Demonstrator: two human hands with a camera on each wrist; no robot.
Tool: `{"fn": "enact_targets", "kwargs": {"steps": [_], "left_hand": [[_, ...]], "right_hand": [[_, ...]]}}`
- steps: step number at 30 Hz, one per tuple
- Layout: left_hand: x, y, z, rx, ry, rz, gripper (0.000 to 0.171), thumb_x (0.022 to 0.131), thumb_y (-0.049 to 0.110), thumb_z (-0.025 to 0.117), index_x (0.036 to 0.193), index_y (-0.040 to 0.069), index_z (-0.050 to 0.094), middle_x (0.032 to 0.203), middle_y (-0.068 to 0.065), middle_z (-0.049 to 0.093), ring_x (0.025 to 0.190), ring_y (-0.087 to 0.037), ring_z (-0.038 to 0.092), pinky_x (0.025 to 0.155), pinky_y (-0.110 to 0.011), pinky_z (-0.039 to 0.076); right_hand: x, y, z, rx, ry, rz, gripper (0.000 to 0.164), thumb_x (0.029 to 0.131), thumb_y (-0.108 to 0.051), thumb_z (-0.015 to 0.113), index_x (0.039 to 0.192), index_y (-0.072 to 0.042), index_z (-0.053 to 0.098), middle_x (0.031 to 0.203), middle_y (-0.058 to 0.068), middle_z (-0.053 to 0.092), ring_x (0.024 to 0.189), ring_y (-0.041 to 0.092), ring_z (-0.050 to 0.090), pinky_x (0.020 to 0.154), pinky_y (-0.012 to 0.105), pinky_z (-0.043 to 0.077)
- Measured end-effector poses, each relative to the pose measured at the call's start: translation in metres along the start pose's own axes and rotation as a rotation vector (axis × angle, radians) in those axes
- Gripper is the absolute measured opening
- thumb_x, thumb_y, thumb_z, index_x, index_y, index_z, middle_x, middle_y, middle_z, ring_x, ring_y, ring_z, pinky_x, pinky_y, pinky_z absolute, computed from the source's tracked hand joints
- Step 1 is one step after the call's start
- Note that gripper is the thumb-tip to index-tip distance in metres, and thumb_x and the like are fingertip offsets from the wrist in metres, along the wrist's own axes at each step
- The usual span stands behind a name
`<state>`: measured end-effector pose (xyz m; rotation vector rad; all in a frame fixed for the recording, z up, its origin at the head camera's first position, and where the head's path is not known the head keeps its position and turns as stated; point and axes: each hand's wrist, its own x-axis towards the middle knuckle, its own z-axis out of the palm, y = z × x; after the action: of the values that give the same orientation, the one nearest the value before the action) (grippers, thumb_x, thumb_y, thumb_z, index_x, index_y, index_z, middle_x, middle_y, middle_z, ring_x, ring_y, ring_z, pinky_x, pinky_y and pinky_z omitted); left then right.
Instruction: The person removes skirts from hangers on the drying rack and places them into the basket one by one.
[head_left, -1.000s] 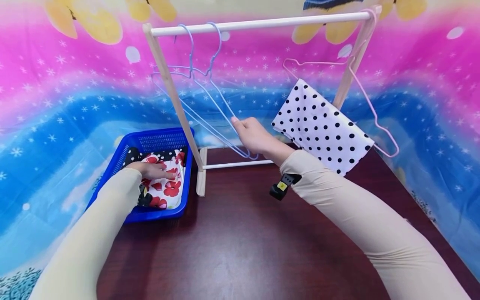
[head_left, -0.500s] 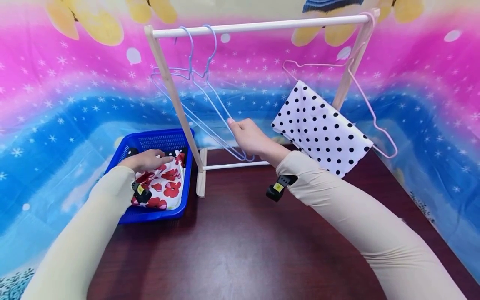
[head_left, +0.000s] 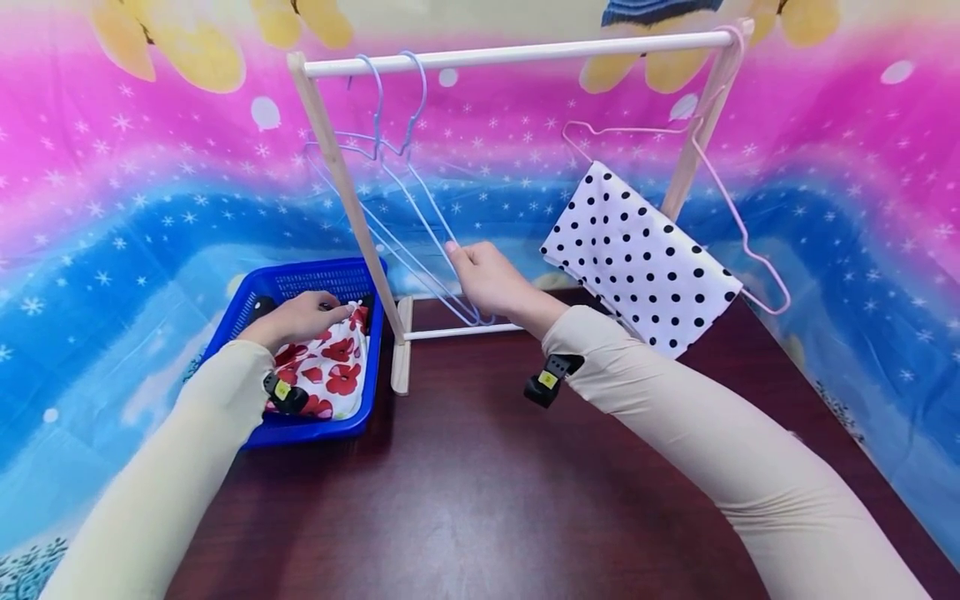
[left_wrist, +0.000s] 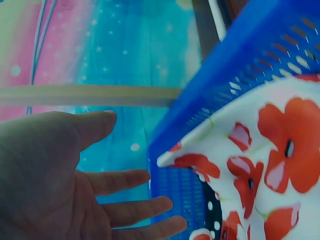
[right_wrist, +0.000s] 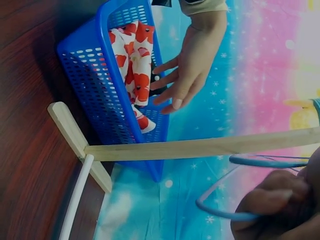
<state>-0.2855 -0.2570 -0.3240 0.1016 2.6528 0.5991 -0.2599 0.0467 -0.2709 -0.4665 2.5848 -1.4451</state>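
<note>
My left hand point(head_left: 296, 317) hovers above a blue plastic basket point(head_left: 315, 431), fingers apart and fairly straight, with nothing in it in the left wrist view. Below it lies a white cloth with red flowers point(head_left: 333, 375), and a black cloth with white dots point(left_wrist: 212, 202) shows partly beneath. Two blue hangers hang from the bar of a wooden rack point(head_left: 525, 54). My right hand point(head_left: 487, 279) grips the nearer blue hanger point(head_left: 429, 196) by its lower side; the other blue hanger point(head_left: 402, 185) hangs just left of it. Curled fingers point(right_wrist: 267, 200) show around the hanger in the right wrist view.
At the rack's right end hangs a pink hanger point(head_left: 723, 179) carrying a white cloth with black dots point(head_left: 637, 258). The rack's left post point(head_left: 345, 200) stands between the basket and my right hand. Dark wooden table point(head_left: 450, 475) lies in front; a patterned backdrop surrounds it.
My left hand has risen off the flowered cloth and moved slightly up and left. My right hand has shifted a little left, the blue hanger with it.
</note>
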Motion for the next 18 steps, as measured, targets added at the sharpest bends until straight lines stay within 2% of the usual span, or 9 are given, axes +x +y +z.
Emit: {"fn": "enact_targets", "kwargs": {"steps": [5, 9, 14, 18], "left_hand": [[-0.005, 0.008, 0.003, -0.037, 0.021, 0.019, 0.073, 0.104, 0.056, 0.041, 0.153, 0.002, 0.035, 0.155, -0.032, 0.036, 0.140, -0.052, 0.039, 0.110, -0.067, 0.039], [-0.008, 0.015, 0.006, -0.054, 0.046, 0.035, 0.070, 0.104, 0.054, 0.043, 0.151, 0.003, 0.038, 0.153, -0.032, 0.040, 0.139, -0.051, 0.041, 0.111, -0.066, 0.040], [-0.012, 0.020, 0.012, -0.054, 0.100, 0.085, 0.064, 0.106, 0.050, 0.043, 0.148, 0.002, 0.043, 0.147, -0.031, 0.048, 0.135, -0.050, 0.047, 0.109, -0.064, 0.042], [-0.017, 0.024, 0.016, -0.068, 0.126, 0.117, 0.062, 0.106, 0.048, 0.044, 0.146, 0.001, 0.044, 0.143, -0.030, 0.053, 0.129, -0.047, 0.054, 0.104, -0.061, 0.048]], "right_hand": [[-0.001, 0.002, 0.002, 0.035, -0.046, -0.045, 0.048, 0.112, -0.034, 0.031, 0.072, -0.010, 0.043, 0.052, 0.003, 0.045, 0.038, 0.015, 0.042, 0.042, 0.031, 0.041], [-0.002, 0.002, 0.001, 0.054, -0.070, -0.066, 0.046, 0.112, -0.031, 0.031, 0.080, -0.005, 0.051, 0.056, 0.008, 0.052, 0.040, 0.017, 0.047, 0.042, 0.031, 0.043], [-0.004, 0.003, 0.000, 0.045, -0.064, -0.083, 0.045, 0.112, -0.030, 0.031, 0.088, -0.003, 0.057, 0.060, 0.007, 0.056, 0.040, 0.018, 0.050, 0.042, 0.033, 0.045], [-0.006, 0.003, -0.001, 0.001, -0.050, -0.115, 0.044, 0.112, -0.030, 0.033, 0.088, -0.004, 0.057, 0.061, 0.013, 0.057, 0.040, 0.019, 0.052, 0.044, 0.035, 0.047]]}}
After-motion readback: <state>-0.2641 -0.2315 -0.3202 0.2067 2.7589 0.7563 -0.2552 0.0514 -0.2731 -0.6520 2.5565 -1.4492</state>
